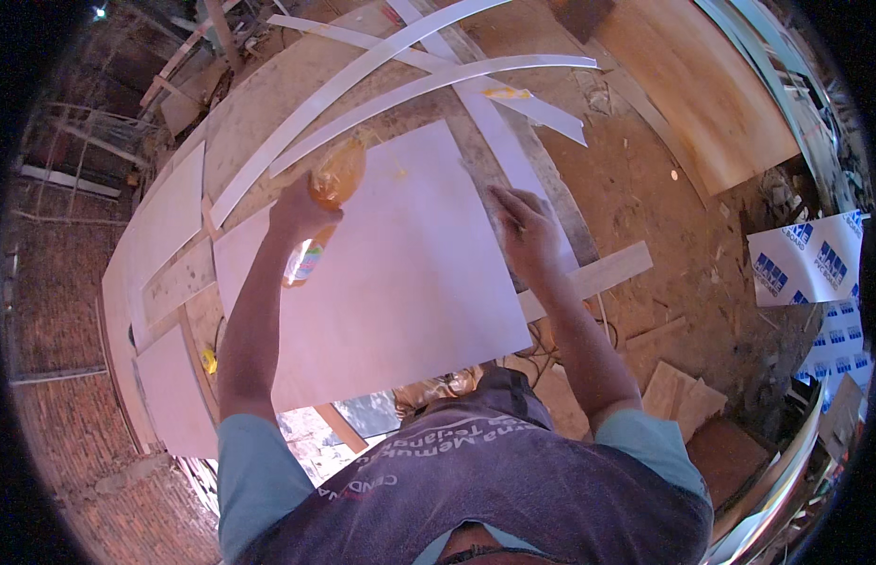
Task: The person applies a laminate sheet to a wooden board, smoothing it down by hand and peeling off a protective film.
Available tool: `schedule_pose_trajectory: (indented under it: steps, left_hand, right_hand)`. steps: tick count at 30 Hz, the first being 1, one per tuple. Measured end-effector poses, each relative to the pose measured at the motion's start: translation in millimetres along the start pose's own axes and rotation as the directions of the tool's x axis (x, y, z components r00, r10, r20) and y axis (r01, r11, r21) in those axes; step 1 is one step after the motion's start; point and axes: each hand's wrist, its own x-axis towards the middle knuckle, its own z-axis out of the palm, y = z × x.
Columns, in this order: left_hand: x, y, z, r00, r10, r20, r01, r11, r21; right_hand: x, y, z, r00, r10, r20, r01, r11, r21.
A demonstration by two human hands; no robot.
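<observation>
My left hand [304, 215] is wrapped round the middle of a plastic bottle [338, 174] with amber-yellow contents. Part of a colourful label shows below the fingers. The bottle is held over the left part of a pale, flat rectangular sheet [391, 273]. By the sheet's right edge is my right hand [532, 231], its fingers curled together. What it holds, if anything, I cannot make out. A few small yellowish marks [400, 173] show near the sheet's far edge.
Long white strips [429, 80] cross the worktable beyond the sheet. A short pale strip [612, 268] sticks out at right. More pale panels [174, 377] lie at left, with a yellow tape measure [208, 361] nearby. A large brown board [692, 94] stands at far right, above printed sheeting [805, 262].
</observation>
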Motion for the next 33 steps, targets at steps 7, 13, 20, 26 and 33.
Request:
schedule_pose_trajectory:
  steps: [7,13,20,26,33]
  left_hand:
    - [-13.9,-3.7,4.5,0.994,0.109,-0.029,-0.112,0.967,-0.230]
    - [-65.0,-49.3,-26.3,0.971,-0.005,-0.239,-0.110,0.879,-0.463]
    - [-194.1,-186.0,-71.1,0.766,-0.387,-0.512,-0.241,0.566,-0.789]
    - [-296.1,-358.3,-39.4,0.420,-0.698,-0.580,-0.203,0.550,-0.810]
    - [-334.6,-535.1,63.7,0.232,-0.745,-0.625,-0.193,0.595,-0.780]
  right_hand:
    - [73.0,-64.4,52.6,0.992,-0.128,0.002,0.127,0.986,0.106]
    - [56.0,-69.2,76.5,0.950,0.017,0.310,0.019,0.994,-0.112]
    - [5.9,1.5,78.6,0.700,0.646,0.304,-0.685,0.489,0.540]
    - [-16.9,-25.2,61.3,0.738,0.537,0.409,-0.543,0.111,0.833]
    - [-24.4,-20.8,85.4,0.754,0.560,0.343,-0.657,0.633,0.410]
